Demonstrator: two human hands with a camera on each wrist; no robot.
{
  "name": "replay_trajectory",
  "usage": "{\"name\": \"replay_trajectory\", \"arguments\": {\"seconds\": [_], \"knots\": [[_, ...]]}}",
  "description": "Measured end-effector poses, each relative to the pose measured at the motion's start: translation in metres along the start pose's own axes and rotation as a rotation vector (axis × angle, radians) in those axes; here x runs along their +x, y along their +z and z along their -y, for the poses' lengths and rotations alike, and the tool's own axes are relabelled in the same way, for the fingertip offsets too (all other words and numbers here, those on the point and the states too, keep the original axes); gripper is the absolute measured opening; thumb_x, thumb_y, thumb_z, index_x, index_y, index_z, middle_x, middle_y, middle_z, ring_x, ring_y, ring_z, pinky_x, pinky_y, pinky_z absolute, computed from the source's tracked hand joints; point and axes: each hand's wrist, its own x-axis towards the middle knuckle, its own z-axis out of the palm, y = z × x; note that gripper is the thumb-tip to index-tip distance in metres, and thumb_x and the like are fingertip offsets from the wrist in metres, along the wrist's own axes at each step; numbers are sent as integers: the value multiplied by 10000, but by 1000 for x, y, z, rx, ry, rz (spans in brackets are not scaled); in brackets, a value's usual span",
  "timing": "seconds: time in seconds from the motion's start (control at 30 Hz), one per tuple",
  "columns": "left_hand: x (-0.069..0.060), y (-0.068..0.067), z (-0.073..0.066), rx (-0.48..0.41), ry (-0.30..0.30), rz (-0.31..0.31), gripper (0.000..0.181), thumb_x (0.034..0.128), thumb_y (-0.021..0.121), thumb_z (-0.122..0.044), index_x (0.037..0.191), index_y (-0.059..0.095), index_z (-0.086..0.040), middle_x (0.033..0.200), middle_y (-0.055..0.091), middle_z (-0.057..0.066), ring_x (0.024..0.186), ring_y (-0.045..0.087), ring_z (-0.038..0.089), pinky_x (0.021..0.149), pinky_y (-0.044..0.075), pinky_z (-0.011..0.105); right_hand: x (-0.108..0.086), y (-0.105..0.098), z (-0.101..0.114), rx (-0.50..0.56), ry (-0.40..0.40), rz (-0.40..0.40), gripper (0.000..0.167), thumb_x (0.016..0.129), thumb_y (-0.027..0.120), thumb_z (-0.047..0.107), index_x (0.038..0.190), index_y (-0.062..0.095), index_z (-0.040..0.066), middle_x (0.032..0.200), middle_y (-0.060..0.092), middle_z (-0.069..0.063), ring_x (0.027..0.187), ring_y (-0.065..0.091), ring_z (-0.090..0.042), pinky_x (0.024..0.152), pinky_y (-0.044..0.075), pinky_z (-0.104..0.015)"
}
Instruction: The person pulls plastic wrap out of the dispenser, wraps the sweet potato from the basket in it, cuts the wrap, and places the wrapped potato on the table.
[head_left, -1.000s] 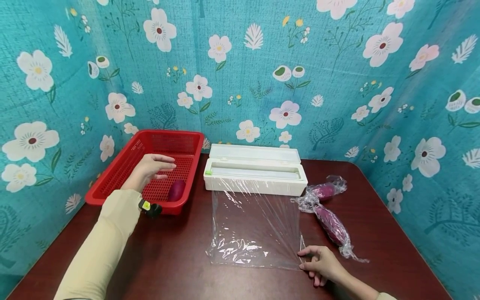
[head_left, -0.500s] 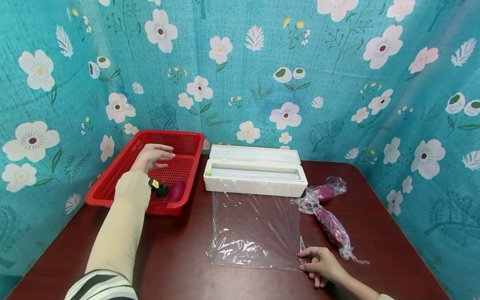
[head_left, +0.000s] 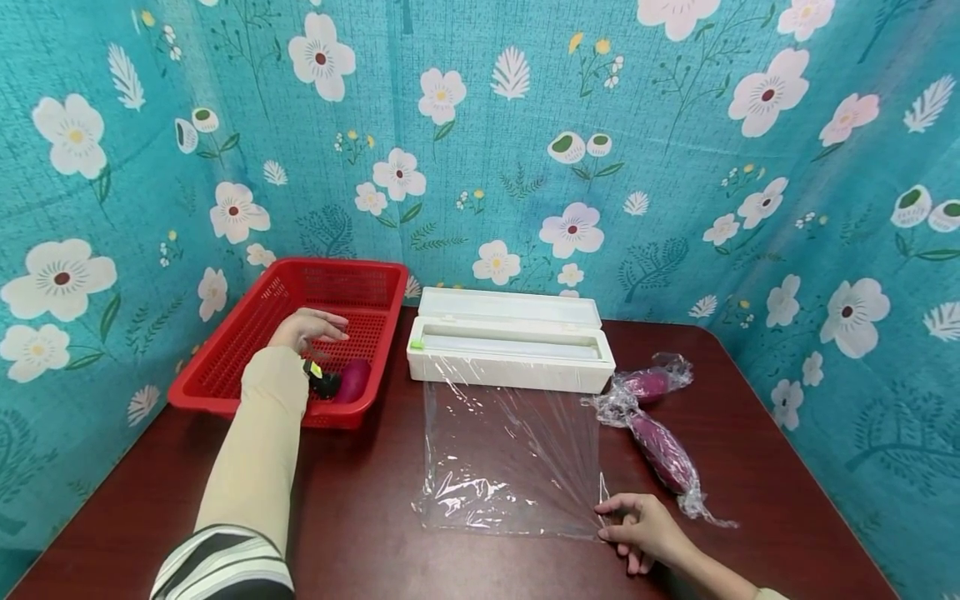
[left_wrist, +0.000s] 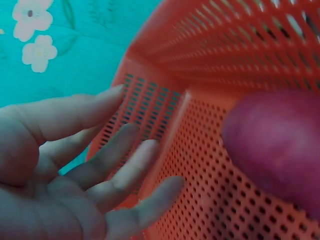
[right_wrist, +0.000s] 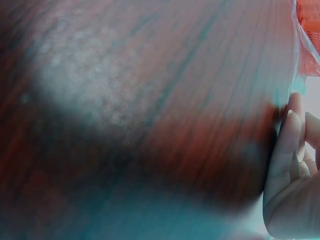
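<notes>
My left hand is over the red basket, its fingers relaxed and holding nothing. In the left wrist view a smooth purple, rounded vegetable lies in the basket, apart from the fingers. My right hand pinches the near right corner of a sheet of plastic wrap between thumb and forefinger. The sheet stretches over the table from a white wrap dispenser, whose lid stands up. The right wrist view shows the right hand at its edge; much of that frame is blurred.
Two purple vegetables wrapped in plastic, one farther back and one nearer, lie right of the sheet. A bright green piece sits at the dispenser's left end. Floral cloth hangs behind the dark red table.
My left forearm has shifted right and farther over the basket. The left hand rose slightly, then sank toward the basket with its fingers tipping down. The right hand and the sheet stay put.
</notes>
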Motion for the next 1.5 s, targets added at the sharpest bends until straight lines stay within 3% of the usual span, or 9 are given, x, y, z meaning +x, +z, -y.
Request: {"name": "replay_trajectory", "arguments": {"seconds": [0.27,0.53,0.8,1.07,1.2,1.3,1.33,1.43,1.5], "knots": [[7,0,2,162,-48,160,522,866,565,-71,1324,353,63,887,634,25,902,596,222,907,390,421,0,0,0,6,3,8,364,751,682,77,1033,547,-108,508,532,-90,366,545,-143,312,408,-248],[5,6,3,294,-97,141,610,814,648,-171,1312,378,54,1256,424,224,955,573,300,817,462,387,-1,1,1,2,11,4,354,750,681,69,1032,553,-103,513,531,-107,374,553,-177,315,410,-251],[9,10,1,287,-165,110,582,803,655,-129,1295,399,44,1259,413,232,1035,499,339,781,480,384,0,0,1,32,8,16,342,754,671,59,1027,550,-108,515,533,-104,374,552,-158,314,400,-223],[18,13,2,670,-81,229,569,830,628,-204,1279,418,76,1286,416,251,1165,393,352,852,430,403,0,-1,1,36,16,15,353,756,669,56,1032,540,-120,511,533,-89,371,549,-142,317,400,-219],[23,13,4,754,-79,272,436,790,669,-288,1068,602,42,1061,586,185,990,526,273,793,459,375,0,0,2,20,14,6,355,756,675,65,1038,551,-111,513,531,-96,374,552,-157,317,407,-236],[67,0,28,772,-84,297,357,734,712,-361,885,660,-42,885,619,101,831,551,207,701,477,343,0,1,2,9,14,-1,356,754,681,70,1040,560,-104,515,529,-103,376,554,-172,318,412,-249],[71,0,34,761,-70,277,336,775,685,-294,968,649,-22,967,614,128,902,545,238,754,469,374,0,1,1,6,14,-3,356,753,682,70,1040,561,-104,513,528,-102,375,554,-175,317,413,-252],[136,-18,71,739,-62,305,392,752,696,-369,967,655,-43,963,602,138,880,549,250,725,473,386,0,1,1,8,15,-5,351,753,681,68,1037,563,-101,512,527,-101,372,551,-169,316,412,-252],[154,-24,83,741,-55,329,432,783,657,-387,1002,636,-15,1008,582,159,909,540,265,743,466,404,0,0,0,12,17,-3,347,755,678,66,1038,563,-99,512,528,-100,370,548,-158,316,410,-247]]}}
